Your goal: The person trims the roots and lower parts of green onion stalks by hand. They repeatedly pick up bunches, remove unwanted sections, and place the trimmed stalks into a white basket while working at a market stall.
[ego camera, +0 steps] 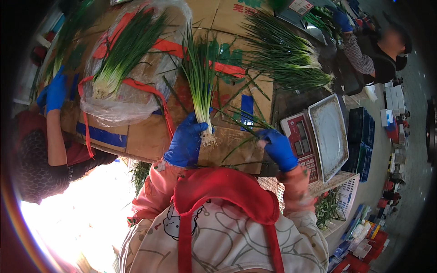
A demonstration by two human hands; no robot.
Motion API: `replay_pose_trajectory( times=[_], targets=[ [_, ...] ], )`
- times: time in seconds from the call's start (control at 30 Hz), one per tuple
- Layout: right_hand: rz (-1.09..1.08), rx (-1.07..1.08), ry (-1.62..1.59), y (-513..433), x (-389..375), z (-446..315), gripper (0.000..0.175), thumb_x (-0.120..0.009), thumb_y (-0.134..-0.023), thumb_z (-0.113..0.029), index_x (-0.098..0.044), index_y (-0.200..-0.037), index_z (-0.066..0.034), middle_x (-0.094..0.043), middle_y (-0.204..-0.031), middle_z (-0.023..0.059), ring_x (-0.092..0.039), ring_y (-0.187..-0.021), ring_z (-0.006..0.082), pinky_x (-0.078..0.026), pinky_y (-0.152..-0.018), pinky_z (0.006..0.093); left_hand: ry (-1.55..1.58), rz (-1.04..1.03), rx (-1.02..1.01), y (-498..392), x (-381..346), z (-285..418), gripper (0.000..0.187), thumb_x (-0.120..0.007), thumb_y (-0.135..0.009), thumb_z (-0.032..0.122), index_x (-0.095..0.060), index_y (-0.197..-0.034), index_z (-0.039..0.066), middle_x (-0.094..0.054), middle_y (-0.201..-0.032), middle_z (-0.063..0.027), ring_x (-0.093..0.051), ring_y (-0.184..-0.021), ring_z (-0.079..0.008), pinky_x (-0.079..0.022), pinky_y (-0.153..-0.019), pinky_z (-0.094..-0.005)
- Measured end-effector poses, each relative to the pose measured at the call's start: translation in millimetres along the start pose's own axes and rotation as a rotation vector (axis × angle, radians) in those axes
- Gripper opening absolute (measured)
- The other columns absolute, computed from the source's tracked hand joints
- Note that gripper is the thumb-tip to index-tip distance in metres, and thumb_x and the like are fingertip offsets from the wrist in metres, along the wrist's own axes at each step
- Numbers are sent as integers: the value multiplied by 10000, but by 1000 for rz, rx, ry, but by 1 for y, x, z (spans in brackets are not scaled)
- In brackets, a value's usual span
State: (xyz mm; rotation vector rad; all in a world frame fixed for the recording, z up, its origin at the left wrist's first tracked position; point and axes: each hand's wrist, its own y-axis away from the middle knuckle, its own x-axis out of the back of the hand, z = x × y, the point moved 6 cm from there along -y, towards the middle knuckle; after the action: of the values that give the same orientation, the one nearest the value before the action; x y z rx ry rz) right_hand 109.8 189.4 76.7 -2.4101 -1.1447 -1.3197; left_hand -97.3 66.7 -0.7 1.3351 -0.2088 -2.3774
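In my blue-gloved left hand [186, 138] is a slim bunch of green onions [199, 88], gripped near its white root end. Its leaves point away from me over the cardboard-covered table [218, 150]. My right hand [277, 145], also gloved in blue, is slightly blurred and pinches a few loose green onion leaves [244, 123] to the right of the bunch. Between the hands and the scale, more leaf scraps lie on the cardboard. A thicker green onion bundle [128, 54] rests on clear plastic film [126, 111] at the left, among red straps [164, 109].
Several trimmed green onion bunches [290, 54] lie at the far right. A digital scale [300, 136] with a metal pan [328, 138] stands by my right hand. One co-worker [54, 136] works at the left, another [368, 58] at the far right. Leaves fill a crate [346, 198] below.
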Motion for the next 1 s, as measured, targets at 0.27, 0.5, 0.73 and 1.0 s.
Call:
replay_pose_trajectory(
  times=[0.27,0.5,0.73,1.0],
  targets=[
    [345,562,-220,-34,-21,-87,463,-717,-755,-165,-562,-1177,-58,-594,-1028,141,-583,-910,282,-473,-766,358,-333,4,-156,-3,0,-6,461,-631,-725,-20,-517,-1171,9,-612,-1026,-65,-598,-898,-161,-476,-816,-296],
    [190,169,-606,-64,-59,-73,277,-697,-792,-141,-582,-1011,-17,-614,-814,62,-561,-703,129,-462,-662,270,-251,-6,-195,8,-1,-5,563,-629,-717,-15,-470,-1255,21,-586,-1105,-52,-552,-1019,-153,-424,-915,-304],
    [10,-4,-800,-71,-78,-52,250,-666,-803,-88,-582,-1024,-7,-614,-810,36,-521,-670,73,-432,-611,228,-245,-3,-97,2,-4,-8,520,-577,-715,-2,-477,-1225,-3,-591,-1042,-64,-575,-917,-159,-453,-842,-278],
    [227,47,-722,-75,-85,-44,309,-715,-769,-209,-607,-973,-3,-614,-679,82,-573,-600,148,-448,-560,297,-327,155,-136,-5,17,-13,510,-567,-714,-65,-484,-1213,-1,-602,-1022,-60,-591,-920,-169,-464,-839,-276]
  ],
)
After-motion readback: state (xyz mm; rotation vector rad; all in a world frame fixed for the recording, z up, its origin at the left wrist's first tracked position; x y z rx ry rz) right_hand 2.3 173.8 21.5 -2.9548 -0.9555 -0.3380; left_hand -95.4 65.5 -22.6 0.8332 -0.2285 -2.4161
